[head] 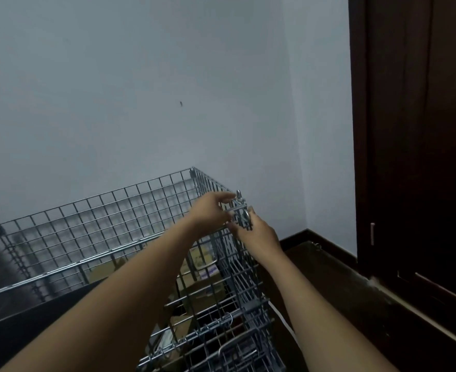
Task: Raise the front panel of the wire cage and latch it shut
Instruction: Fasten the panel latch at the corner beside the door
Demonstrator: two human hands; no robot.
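**Both hands on the top corner latch, panel looks like it's already up**

So the silver wire-mesh cage [119,218] sits on the floor in the corner, against the pale blue-grey wall [141,89], with a dark brown wooden door [414,130] off to the right. The front wire panel [237,285] runs along the cage's right side from the bottom of the shot up to the far corner, and it seems to be standing upright already, though the wide-angle lens bends things enough that I wouldn't swear it's fully square.

All the action is at the small shiny metal latch [240,210] at that upper corner. The left hand [212,210] comes in from inside the cage, fingers curled around the wires right beside the latch, gripping the mesh there. The right hand [256,232] is on the outside, thumb and fingers pinched on the latch hardware itself. Bit blurry, so I can't tell if the hook is seated or not.

My read: the raising part is done and this is the latching step, at 1 corner. Next move needs the left hand to hold panel and side wall tight together while the right works the latch over the wire. There's another latch-looking handle [237,350] lower down near the camera, which probably wants doing too.

Some cardboard boxes [194,280] inside, not in the way.
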